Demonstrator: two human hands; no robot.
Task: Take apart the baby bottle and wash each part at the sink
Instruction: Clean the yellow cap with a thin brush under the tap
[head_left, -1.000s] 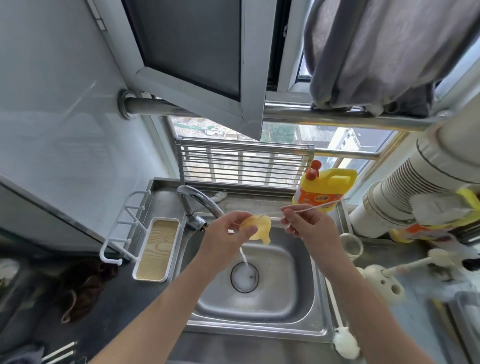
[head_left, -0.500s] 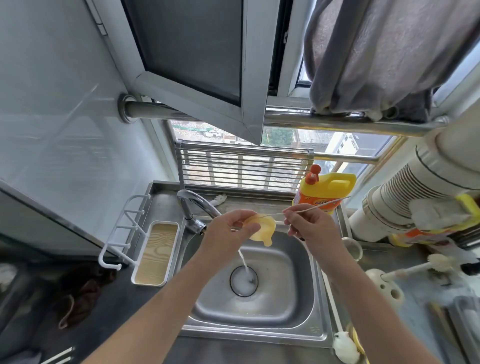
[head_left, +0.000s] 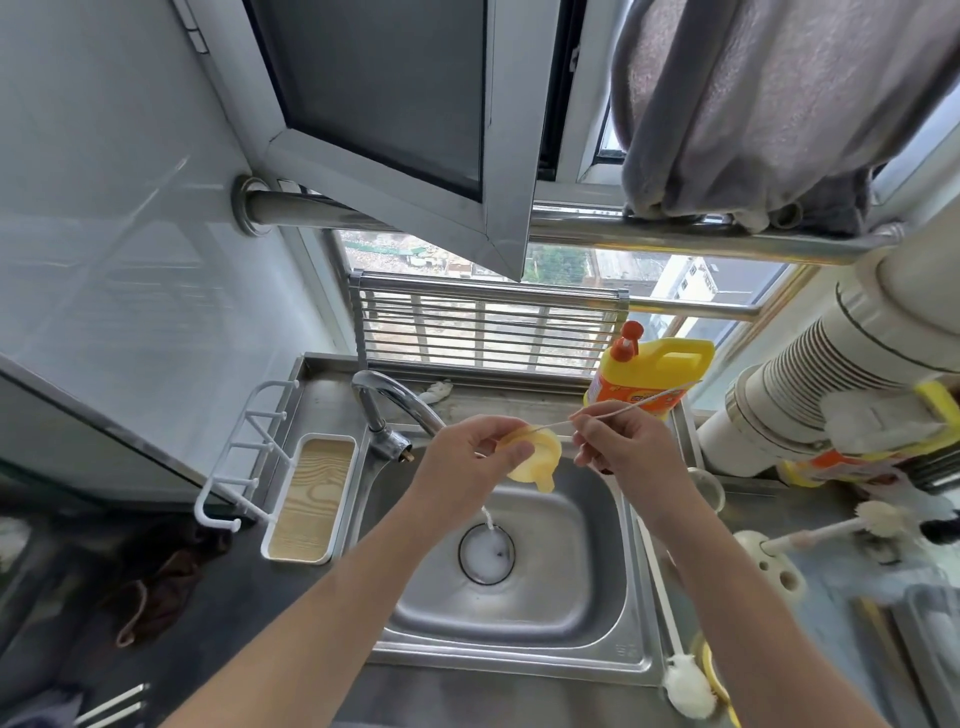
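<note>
Over the steel sink (head_left: 571, 618), my left hand (head_left: 462, 457) pinches a yellowish bottle nipple (head_left: 535, 460) by its rim, teat pointing down. My right hand (head_left: 618, 447) grips a thin white straw brush (head_left: 631, 405) whose near end goes into the nipple and whose far end slants up to the right. Water runs from the curved tap (head_left: 395, 405) in a thin stream into the drain (head_left: 485, 553). A clear bottle part (head_left: 706, 486) stands on the counter just right of the sink, partly hidden by my right wrist.
A yellow detergent jug (head_left: 649, 376) stands behind the sink. A long bottle brush (head_left: 675, 670) lies along the sink's right rim. A white brush stand (head_left: 779, 566) sits on the right counter. A wood-lined tray (head_left: 306, 499) and a white hook rack (head_left: 244, 452) are left of the tap.
Both hands stay together over the sink; the nipple has tilted slightly in my left hand with the brush still in it. The view has shifted a little.
</note>
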